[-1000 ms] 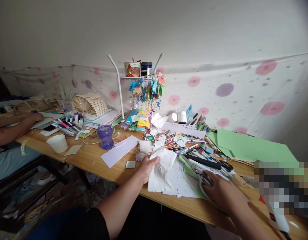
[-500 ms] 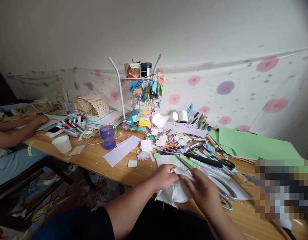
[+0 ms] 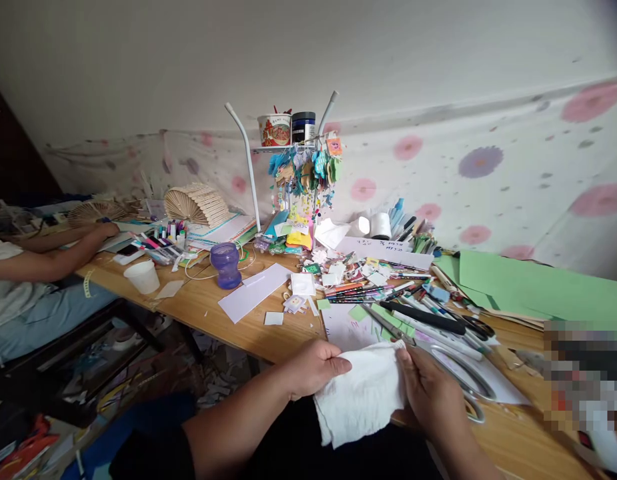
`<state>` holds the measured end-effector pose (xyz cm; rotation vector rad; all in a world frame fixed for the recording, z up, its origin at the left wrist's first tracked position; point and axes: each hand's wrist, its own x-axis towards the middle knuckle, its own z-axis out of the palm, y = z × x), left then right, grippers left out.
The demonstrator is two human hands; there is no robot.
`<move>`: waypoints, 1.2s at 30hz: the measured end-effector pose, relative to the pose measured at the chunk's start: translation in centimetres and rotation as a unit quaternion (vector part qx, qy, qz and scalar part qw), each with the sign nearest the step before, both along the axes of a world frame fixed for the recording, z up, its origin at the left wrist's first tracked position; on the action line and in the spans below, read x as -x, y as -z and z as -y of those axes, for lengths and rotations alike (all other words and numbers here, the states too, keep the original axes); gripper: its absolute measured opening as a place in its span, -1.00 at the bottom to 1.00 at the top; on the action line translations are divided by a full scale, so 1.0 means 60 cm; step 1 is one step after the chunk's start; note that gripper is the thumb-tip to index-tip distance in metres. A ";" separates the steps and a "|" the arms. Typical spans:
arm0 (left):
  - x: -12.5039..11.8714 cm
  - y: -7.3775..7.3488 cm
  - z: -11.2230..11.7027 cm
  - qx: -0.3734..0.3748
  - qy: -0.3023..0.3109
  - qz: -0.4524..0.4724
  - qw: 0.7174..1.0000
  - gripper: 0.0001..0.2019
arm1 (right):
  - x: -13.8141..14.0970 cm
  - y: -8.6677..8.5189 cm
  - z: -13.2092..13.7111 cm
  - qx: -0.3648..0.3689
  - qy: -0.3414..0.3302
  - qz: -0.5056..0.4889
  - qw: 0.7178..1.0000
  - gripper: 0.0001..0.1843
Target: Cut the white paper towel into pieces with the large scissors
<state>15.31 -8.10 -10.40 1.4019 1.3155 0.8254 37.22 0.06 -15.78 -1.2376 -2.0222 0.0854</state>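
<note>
A white tissue (image 3: 363,393) is spread between my two hands over my lap, just in front of the table's near edge. My left hand (image 3: 315,367) pinches its upper left side, thumb on top. At the opposite side, my right hand (image 3: 431,380) grips the upper right edge. Just beyond my hands lie large grey-handled scissors (image 3: 453,367) on white paper, partly hidden by my right hand. Several pens and markers (image 3: 388,293) lie in a pile past them.
Left of the pile stand a purple cup (image 3: 225,265) and a white tub (image 3: 142,277). A small rack (image 3: 248,167) holds hanging ornaments. Green sheets (image 3: 528,287) lie at the right. Another person's arm (image 3: 63,247) rests on the table at far left. A right-hand patch is pixelated.
The tissue was bunched between my hands and is now opened out flat. My hands have moved apart and slightly down. The camera view has shifted a little.
</note>
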 end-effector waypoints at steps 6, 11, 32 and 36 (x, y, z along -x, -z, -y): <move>0.014 0.011 0.017 0.013 -0.043 0.069 0.997 -0.51 | 0.008 -0.001 0.007 -0.075 0.010 0.012 0.997 -0.47; 0.046 -0.005 0.011 0.017 -0.123 0.124 0.985 -0.52 | 0.005 -0.002 0.010 -0.076 0.023 0.000 0.997 -0.45; 0.012 -0.071 -0.061 -0.352 0.011 -0.106 0.930 -0.43 | 0.015 -0.133 -0.006 0.370 -0.220 -0.314 0.846 -0.69; -0.022 -0.051 -0.100 -0.150 0.036 0.019 0.988 -0.79 | 0.014 -0.171 -0.035 0.311 -0.217 -0.286 0.880 -0.66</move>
